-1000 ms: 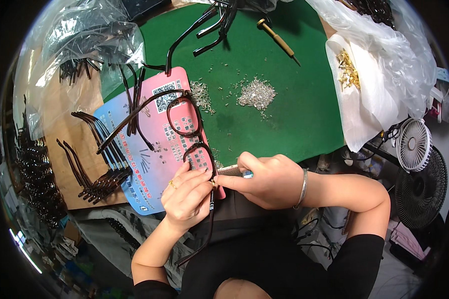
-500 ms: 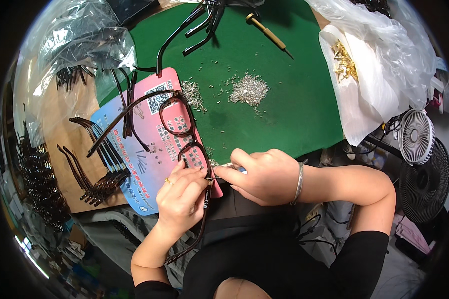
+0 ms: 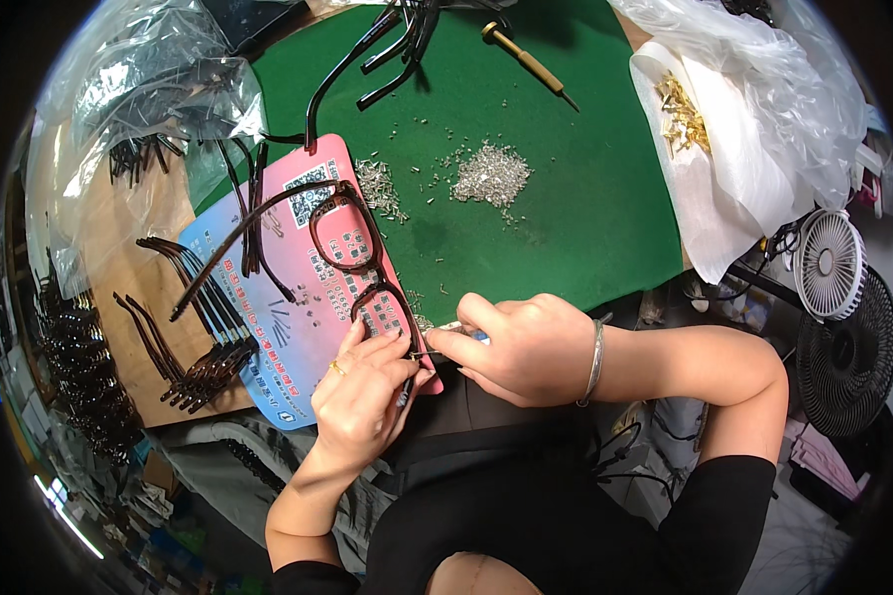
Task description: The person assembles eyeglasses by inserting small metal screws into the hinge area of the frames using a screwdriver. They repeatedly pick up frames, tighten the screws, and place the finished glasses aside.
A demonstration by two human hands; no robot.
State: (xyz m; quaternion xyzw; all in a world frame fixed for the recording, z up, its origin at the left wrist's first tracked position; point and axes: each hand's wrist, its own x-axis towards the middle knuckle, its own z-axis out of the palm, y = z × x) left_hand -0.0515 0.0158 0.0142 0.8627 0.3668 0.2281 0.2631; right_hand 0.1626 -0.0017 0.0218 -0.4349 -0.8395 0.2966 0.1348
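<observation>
A dark brown eyeglass frame (image 3: 376, 260) lies partly over a pink and blue printed card (image 3: 322, 273), one temple stretching left across the card. My left hand (image 3: 362, 402), a gold ring on one finger, is closed on the near end of the frame, by the hinge. From the right, my right hand (image 3: 526, 352) is closed round a slim tool, with its thin metal shaft (image 3: 424, 353) at that hinge. Most of the tool is hidden in the fingers. The frame's other temple is mostly hidden by my left hand.
Small silver screws lie in a large pile (image 3: 491, 177) and a smaller pile (image 3: 379, 188) on the green mat (image 3: 585, 218). A brass screwdriver (image 3: 531, 64) lies beyond. Dark temples (image 3: 208, 367) are bunched at left. Gold parts (image 3: 682, 117) sit on white wrapping at right, near a white fan (image 3: 829, 266).
My left hand has turned slightly at the hinge. The temple that hung below it towards my lap is now mostly out of sight. My right hand stays nearly in place.
</observation>
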